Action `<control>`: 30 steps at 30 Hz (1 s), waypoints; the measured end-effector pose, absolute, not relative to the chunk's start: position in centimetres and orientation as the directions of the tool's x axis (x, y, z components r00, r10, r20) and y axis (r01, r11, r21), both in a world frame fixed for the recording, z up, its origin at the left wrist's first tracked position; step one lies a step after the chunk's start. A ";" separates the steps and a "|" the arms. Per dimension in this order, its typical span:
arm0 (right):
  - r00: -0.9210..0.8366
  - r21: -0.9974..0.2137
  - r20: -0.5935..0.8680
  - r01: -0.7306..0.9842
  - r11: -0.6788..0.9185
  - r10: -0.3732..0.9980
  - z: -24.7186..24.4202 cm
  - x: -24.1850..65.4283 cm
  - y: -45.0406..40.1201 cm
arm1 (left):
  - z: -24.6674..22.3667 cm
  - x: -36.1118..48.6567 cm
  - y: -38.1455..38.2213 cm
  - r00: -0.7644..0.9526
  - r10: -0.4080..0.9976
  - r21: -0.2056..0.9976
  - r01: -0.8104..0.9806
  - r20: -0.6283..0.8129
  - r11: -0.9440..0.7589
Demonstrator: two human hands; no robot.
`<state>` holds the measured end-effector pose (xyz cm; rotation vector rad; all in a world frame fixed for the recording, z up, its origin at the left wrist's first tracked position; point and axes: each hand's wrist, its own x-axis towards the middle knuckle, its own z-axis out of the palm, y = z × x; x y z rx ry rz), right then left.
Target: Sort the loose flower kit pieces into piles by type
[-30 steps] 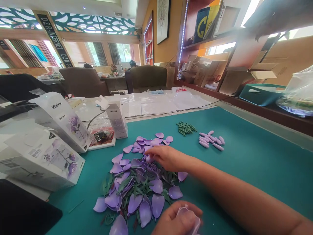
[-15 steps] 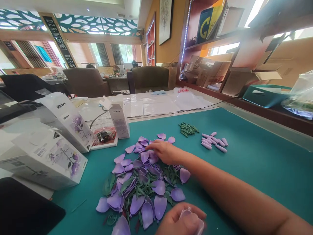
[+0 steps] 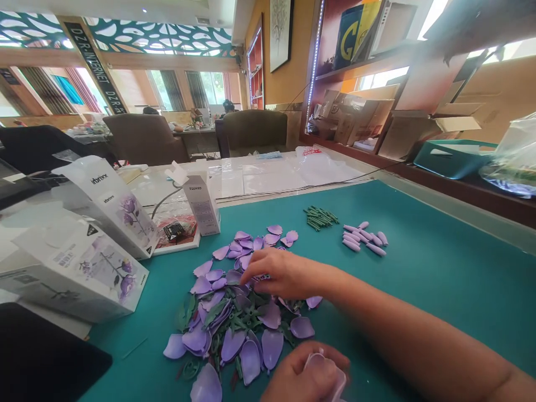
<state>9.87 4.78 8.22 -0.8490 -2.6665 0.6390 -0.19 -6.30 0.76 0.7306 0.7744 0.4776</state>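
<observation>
A heap of purple plastic petals (image 3: 272, 347) lies mixed with green leaf pieces (image 3: 240, 318) on a green mat. My right hand (image 3: 278, 273) hovers over the heap's upper middle, fingers bent downward and slightly apart. Its fingertips are close to the petals; no held piece shows in them. At the bottom, my left hand (image 3: 307, 374) is closed around pale purple petals (image 3: 320, 368), its thumb pressed on them. Several loose petals (image 3: 290, 238) lie at the heap's far edge.
Green stick-like pieces (image 3: 320, 218) and light purple elongated pieces (image 3: 366, 238) form two small groups beyond my right arm. White boxes with flower pictures (image 3: 111, 268) stand at the left, near a black object (image 3: 46, 357). A slim carton (image 3: 201, 204) stands behind the heap.
My right hand has drawn back from the heap's far edge toward its middle, uncovering petals there. My left hand keeps its hold on the pale petals.
</observation>
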 end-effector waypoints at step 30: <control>-0.804 -0.224 -0.144 0.594 0.773 0.576 7.7 10.7 5.4 | 1.1 -0.3 -6.3 0.656 0.605 0.719 -0.134 -0.451 0.682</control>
